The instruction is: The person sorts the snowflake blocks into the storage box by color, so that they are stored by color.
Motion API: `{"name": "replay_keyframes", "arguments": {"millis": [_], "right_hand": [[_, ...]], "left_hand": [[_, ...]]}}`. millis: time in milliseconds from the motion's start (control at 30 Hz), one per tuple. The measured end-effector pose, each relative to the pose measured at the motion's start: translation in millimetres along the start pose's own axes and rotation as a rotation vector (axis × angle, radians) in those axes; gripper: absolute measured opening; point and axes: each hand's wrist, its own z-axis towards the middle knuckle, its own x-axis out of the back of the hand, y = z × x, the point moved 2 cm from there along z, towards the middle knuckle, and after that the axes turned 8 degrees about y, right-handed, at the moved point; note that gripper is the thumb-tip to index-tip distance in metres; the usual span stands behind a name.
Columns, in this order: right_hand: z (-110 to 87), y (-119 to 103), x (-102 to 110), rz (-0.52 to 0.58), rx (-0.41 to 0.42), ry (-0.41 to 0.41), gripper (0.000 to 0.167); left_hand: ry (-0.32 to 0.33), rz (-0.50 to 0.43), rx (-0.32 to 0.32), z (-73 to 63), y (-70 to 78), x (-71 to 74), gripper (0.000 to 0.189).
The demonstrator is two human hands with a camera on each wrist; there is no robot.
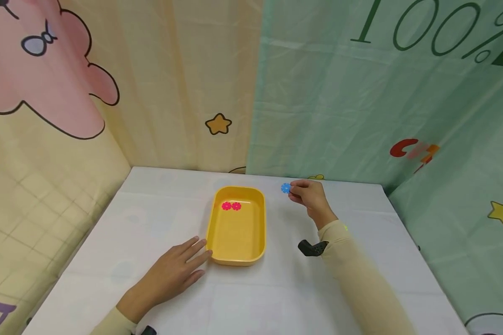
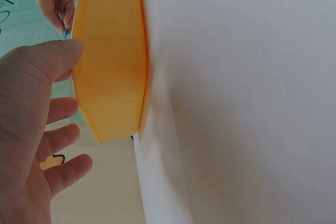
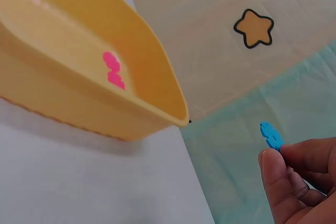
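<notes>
A yellow plastic tray point(image 1: 236, 237) stands on the white-covered table. Inside it, toward the far end, two pink snowflake discs point(image 1: 231, 206) lie side by side. My right hand point(image 1: 310, 197) pinches a blue snowflake disc point(image 1: 285, 188) between thumb and index finger, to the right of the tray's far end. In the right wrist view the blue disc point(image 3: 271, 135) juts out past the fingertips. My left hand point(image 1: 178, 270) has its fingers spread and nearly straight, with fingertips at the tray's near left side. Its thumb point(image 2: 65, 56) overlaps the tray's rim in the left wrist view.
The white table point(image 1: 159, 200) backs onto a beige curtain point(image 1: 184, 83) and a green curtain point(image 1: 331, 102) printed with cartoon figures. A black wrist device point(image 1: 312, 248) sticks out beside my right wrist.
</notes>
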Motion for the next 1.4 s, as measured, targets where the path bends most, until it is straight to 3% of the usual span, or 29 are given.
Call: {"name": "replay_keyframes", "arguments": {"millis": [200,667,1000,1167,1400], "right_hand": [[-1.3,-7,-37,-0.017,-0.033,-0.013,0.023],[-12.1,-6,-103,-0.064,-0.037,-0.077,0.012],[-24.1,7,-156,-0.201,-0.051,-0.082,0.003],[-25.7,19,-169,-0.252,-0.068,-0.086,0.006],[-25.3,37,-175,-0.34,-0.123,-0.089,0.005]], "left_hand": [[-0.019,0.004,0.005,0.3,0.4,2.8,0.054],[0.08,-0.005,-0.038,-1.1,2.1,0.4,0.057],[0.041,-0.004,-0.006,-2.6,1.4,5.0,0.055],[0.038,-0.005,-0.012,-3.4,0.5,3.0,0.057],[-0.028,-0.024,0.012,-2.4,3.1,1.7,0.058]]}}
